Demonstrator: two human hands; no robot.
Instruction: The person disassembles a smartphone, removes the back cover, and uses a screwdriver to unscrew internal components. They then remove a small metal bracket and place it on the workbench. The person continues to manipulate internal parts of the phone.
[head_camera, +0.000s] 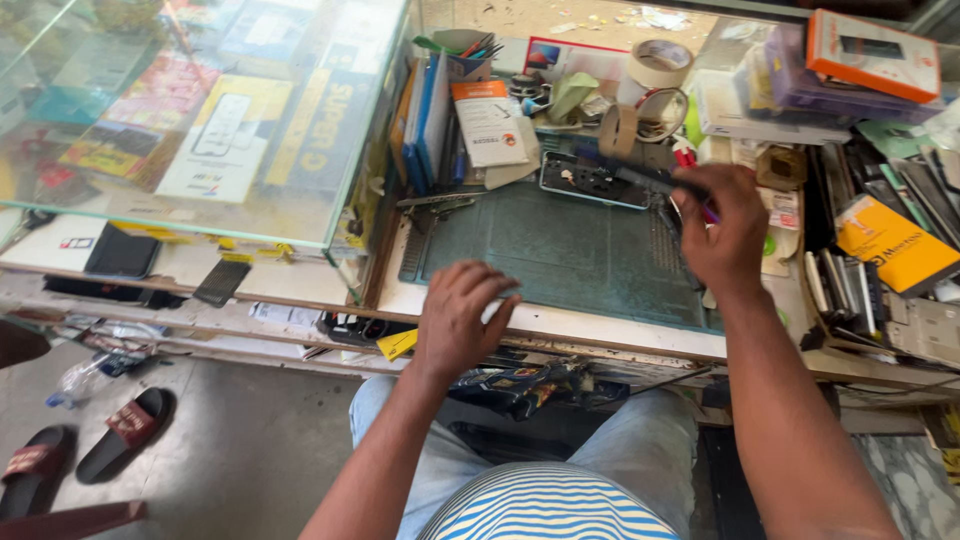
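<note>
My left hand (458, 315) rests at the front edge of a dark green work mat (570, 250), its fingers curled over a small pale flat thing I cannot make out. My right hand (722, 225) is at the mat's right side, closed around a thin dark tool (645, 181) that points left toward an opened phone (592, 180) lying at the back of the mat. A bit of pink handle shows by the fingers.
A glass display case (200, 120) with phone boxes stands on the left. Tape rolls (655, 65), upright booklets (430, 115) and tools crowd the back. Boxes (870, 55) and an orange package (895, 245) pile at the right. Sandals (125, 430) lie on the floor.
</note>
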